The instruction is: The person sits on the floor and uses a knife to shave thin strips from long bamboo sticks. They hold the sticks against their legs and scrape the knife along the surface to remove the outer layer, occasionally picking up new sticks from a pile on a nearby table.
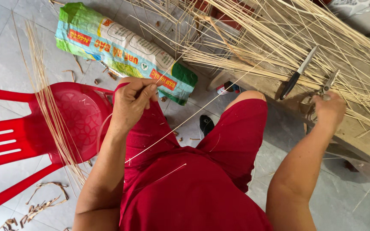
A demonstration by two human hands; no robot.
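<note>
A: Step? Left to right.
B: One red plastic chair [71,115], a loose strip bundle across it. Left hand [130,105] pinched shut on one thin pale bamboo strip [180,124] running over the lap toward the desk's near edge.
A: Right?
B: Right hand [329,110] closed on metal scissors [325,87] at the wooden desk [356,132], beside one black-handled knife [297,73]. Probably trimming; the next cut needs the strip taut.

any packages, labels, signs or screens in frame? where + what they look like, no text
Woven plastic sack: lies on the tiled floor above the red plastic chair, beyond the left hand; long, flattened, green ends, white middle with red and orange printed patches and a small round emblem.
No signs or screens visible.
</note>
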